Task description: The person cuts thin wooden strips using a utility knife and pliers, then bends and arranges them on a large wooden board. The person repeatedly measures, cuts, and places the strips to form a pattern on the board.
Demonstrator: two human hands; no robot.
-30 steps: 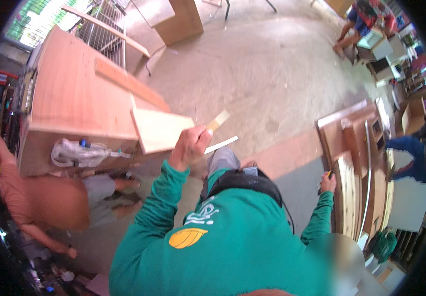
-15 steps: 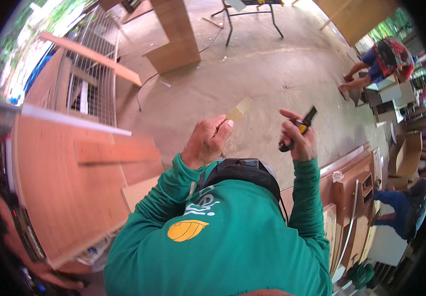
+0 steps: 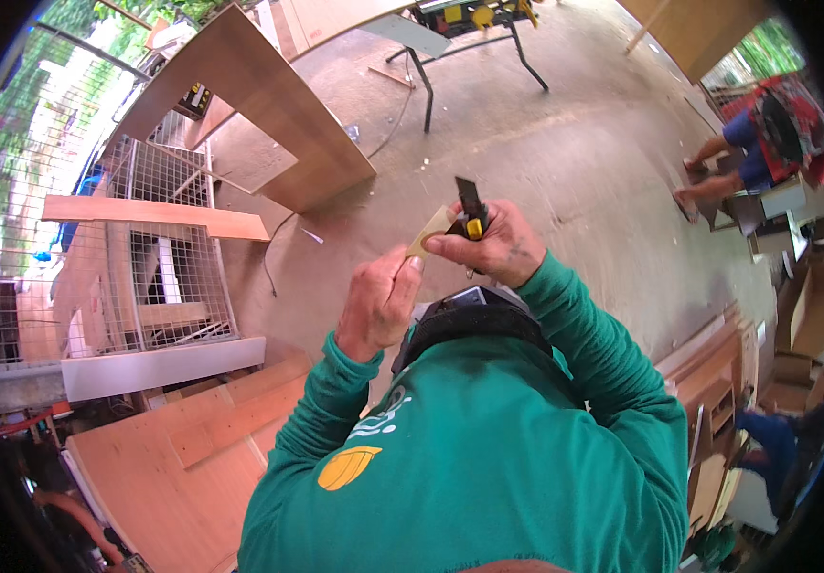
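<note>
My left hand [image 3: 378,301] pinches the lower end of a small, pale yellowish strip [image 3: 435,229] between thumb and finger. Close beside it, my right hand [image 3: 507,246] is closed around a utility knife [image 3: 474,225] with a yellow-and-black handle and a wide dark blade pointing up and away from me. My right thumb reaches across to the strip and seems to touch it. Both hands are in front of my body, above the concrete floor. Whether the blade touches the strip I cannot tell.
To the left lie reddish wooden boards [image 3: 159,477], with a white-edged panel [image 3: 163,368] and a wire cage [image 3: 173,258] beyond. A plywood panel with a cut-out [image 3: 335,167] stands ahead, near a folding-leg workbench [image 3: 474,43]. One person [image 3: 765,134] bends at far right; wooden cabinet parts [image 3: 708,401] lie nearer.
My right hand has moved left with the utility knife, bringing it up to the strip in my left hand. The view has shifted, showing more of the left side. The person at right remains bent over.
</note>
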